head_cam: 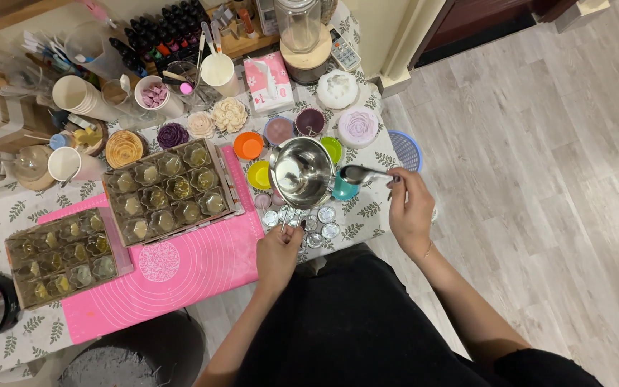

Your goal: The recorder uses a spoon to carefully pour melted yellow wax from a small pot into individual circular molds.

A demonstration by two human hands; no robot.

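At a crowded craft table, two trays of clear faceted moulds (170, 190) sit on a pink silicone mat (180, 269) at the left. Just to their right, the person's left hand (279, 254) pinches something thin among a cluster of small round tins (309, 226) at the near edge — what it grips is too small to tell. Above the tins a steel pouring pot (302, 172) — shiny, deep, its pale contents barely visible — is steadied by the right hand (410, 208), closed around its long handle (363, 173). Small coloured cups (249, 145) ring the pot closely. A slip of that one-handed grip could tip the pot and spill it over the tins and the leaf-print tablecloth (367, 211).
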